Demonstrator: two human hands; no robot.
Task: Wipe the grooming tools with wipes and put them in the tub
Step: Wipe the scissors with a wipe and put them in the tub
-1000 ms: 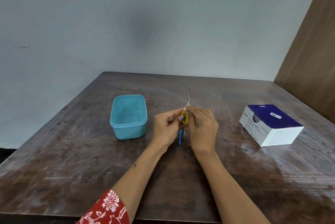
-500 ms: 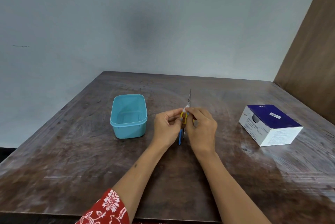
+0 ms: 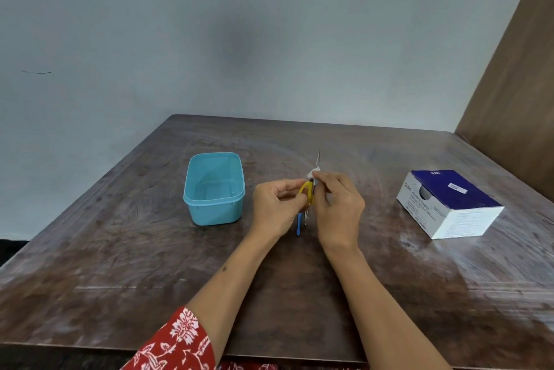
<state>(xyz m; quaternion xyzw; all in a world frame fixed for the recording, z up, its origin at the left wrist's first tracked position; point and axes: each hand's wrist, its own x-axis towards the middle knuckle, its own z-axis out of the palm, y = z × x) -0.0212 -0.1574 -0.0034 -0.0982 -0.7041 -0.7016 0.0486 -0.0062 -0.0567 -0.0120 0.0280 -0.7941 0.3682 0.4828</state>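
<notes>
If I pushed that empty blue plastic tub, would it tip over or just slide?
Probably slide. The light blue rectangular plastic tub sits low and wide on the brown wooden table, so tipping seems unlikely. It looks empty and thin-walled, so it is likely light and would move at a small push. The tabletop looks smooth and worn, which should let it glide.

Dark brown wood desk [image 3: 120, 294], worn, scuffed, pale glare streaks across top. Plain grey-blue wall [image 3: 209, 25] behind far edge, dark smudge mid, small mark at left. Brown wood panel [image 3: 521, 76] by far right corner.
</notes>
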